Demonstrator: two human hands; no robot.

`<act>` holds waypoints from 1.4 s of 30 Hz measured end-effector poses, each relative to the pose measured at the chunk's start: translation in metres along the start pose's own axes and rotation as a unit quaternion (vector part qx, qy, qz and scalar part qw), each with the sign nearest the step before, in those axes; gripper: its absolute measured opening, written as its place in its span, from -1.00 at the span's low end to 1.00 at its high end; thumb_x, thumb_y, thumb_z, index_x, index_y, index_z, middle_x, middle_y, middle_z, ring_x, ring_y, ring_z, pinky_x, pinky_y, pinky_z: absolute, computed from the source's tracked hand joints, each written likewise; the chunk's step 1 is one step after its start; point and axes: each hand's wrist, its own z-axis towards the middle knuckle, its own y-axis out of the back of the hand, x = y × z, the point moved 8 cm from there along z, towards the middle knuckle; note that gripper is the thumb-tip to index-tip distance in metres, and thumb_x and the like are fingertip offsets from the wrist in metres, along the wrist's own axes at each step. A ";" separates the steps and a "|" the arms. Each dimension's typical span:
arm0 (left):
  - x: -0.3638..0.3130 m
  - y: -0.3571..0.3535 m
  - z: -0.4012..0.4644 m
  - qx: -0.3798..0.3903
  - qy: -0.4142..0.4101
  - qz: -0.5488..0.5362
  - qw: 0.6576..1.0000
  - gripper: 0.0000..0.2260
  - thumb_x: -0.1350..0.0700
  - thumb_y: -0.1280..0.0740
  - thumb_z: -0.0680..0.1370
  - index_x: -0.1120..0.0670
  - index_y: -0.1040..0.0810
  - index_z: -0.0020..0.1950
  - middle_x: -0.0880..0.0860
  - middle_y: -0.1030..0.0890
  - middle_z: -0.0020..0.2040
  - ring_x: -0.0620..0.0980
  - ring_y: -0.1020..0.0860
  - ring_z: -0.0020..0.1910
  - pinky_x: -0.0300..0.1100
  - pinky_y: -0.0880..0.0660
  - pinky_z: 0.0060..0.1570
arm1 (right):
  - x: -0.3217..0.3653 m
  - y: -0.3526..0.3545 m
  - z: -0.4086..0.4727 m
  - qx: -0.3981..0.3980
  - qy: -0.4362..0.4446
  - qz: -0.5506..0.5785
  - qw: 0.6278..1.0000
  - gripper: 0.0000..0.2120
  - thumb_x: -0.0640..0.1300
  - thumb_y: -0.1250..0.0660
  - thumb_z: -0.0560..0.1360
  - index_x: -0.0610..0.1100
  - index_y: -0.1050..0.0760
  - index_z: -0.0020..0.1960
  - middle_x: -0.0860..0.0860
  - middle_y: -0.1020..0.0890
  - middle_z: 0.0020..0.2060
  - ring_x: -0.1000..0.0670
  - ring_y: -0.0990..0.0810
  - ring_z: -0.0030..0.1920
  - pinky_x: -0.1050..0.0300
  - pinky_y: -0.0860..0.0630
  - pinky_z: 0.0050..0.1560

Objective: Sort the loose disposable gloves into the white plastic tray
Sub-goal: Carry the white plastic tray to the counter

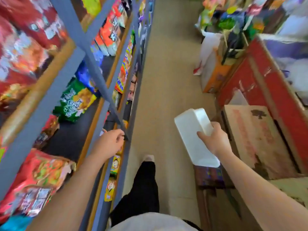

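shelves (93,67) left, boxes (253,139) right, aisle (166,80) between

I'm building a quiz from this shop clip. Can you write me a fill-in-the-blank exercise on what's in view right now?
1. The white plastic tray is held in the grip of the ____ hand.
2. The left hand is beside the ____ shelf frame.
3. Snack bags fill the shelves on the person's ____ side.
4. The cardboard box lies to the ____ of the tray.

Missing words: right; blue; left; right

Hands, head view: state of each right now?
Left hand: fingers loosely curled by the shelf frame; grip cannot be told.
Right hand: holding the white tray.
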 end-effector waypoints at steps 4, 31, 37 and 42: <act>-0.023 0.019 0.122 0.013 -0.037 0.026 0.999 -0.81 0.17 -0.21 0.57 0.13 -0.55 0.12 0.10 -0.61 0.07 0.11 -0.56 0.00 -0.10 -0.45 -0.04 | 0.036 0.012 0.092 -0.030 -0.011 0.002 0.999 -0.47 0.05 -0.34 0.46 -0.13 -0.26 0.32 -0.04 -0.49 -0.03 -0.10 -0.47 -0.10 0.00 -0.48 -0.14; -0.494 -0.004 0.731 0.115 -0.342 0.059 0.931 -0.85 0.27 -0.29 0.50 0.17 -0.61 0.01 0.09 -0.62 -0.09 0.04 -0.51 -0.23 -0.19 -0.44 -0.15 | -0.020 0.255 0.561 -0.201 -0.259 0.088 0.940 -0.45 0.00 -0.39 0.44 -0.15 -0.29 0.33 -0.16 -0.54 0.14 -0.19 -0.51 0.11 0.04 -0.39 -0.06; -0.613 -0.061 0.825 0.181 -0.397 0.165 0.884 -0.79 0.10 -0.20 0.57 0.05 -0.54 0.16 -0.02 -0.56 -0.04 -0.01 -0.52 -0.11 -0.13 -0.50 -0.07 | -0.039 0.330 0.633 -0.302 -0.290 0.131 0.899 -0.44 -0.01 -0.40 0.44 -0.14 -0.29 0.35 -0.15 -0.53 0.13 -0.19 -0.47 0.15 0.06 -0.34 -0.03; -0.726 -0.093 0.874 0.223 -0.471 0.210 0.828 -0.76 0.06 -0.16 0.60 0.03 -0.49 0.23 -0.06 -0.54 -0.01 -0.09 -0.50 -0.13 -0.25 -0.39 -0.27 | -0.062 0.381 0.674 -0.369 -0.328 0.159 0.855 -0.46 0.00 -0.39 0.44 -0.12 -0.29 0.34 -0.10 -0.50 0.07 -0.12 -0.44 -0.02 0.08 -0.36 -0.10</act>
